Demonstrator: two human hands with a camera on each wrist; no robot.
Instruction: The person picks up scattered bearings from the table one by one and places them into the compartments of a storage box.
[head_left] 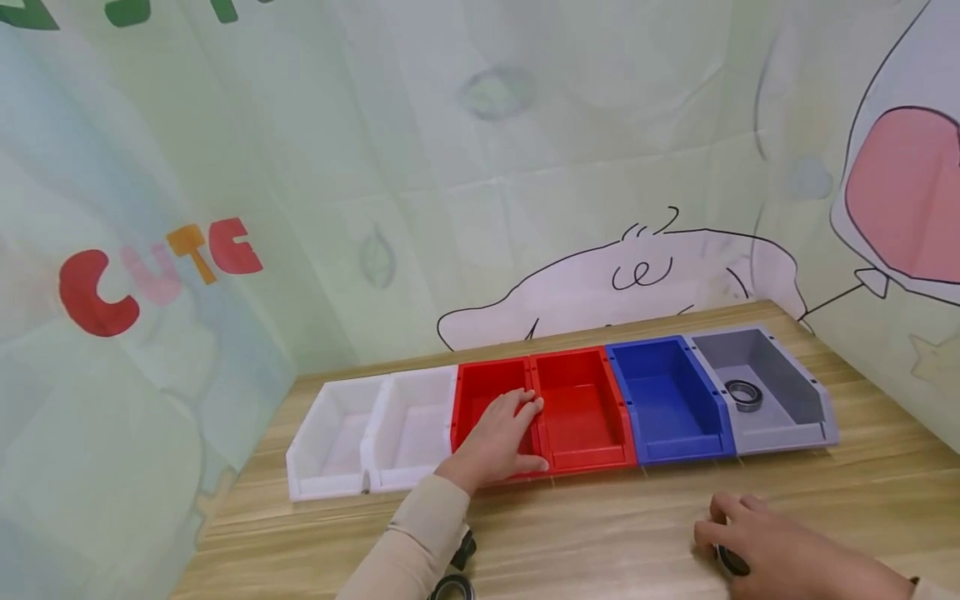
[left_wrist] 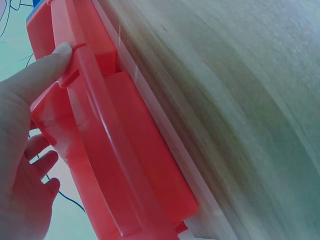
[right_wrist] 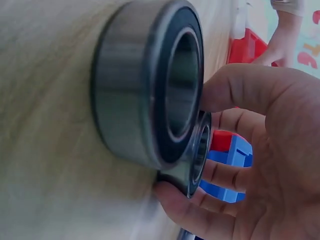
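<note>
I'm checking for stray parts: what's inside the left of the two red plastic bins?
Bare red surfaces show inside the left red plastic bin; the person's left hand covers much of the interior, so anything beneath is hidden.

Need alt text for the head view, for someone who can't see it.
A person's left hand rests on adjoining red bins while the right hand curls around a partly hidden bearing. Two white bins stand to their left; to their right, a blue bin, then a grey bin containing another bearing.
</note>
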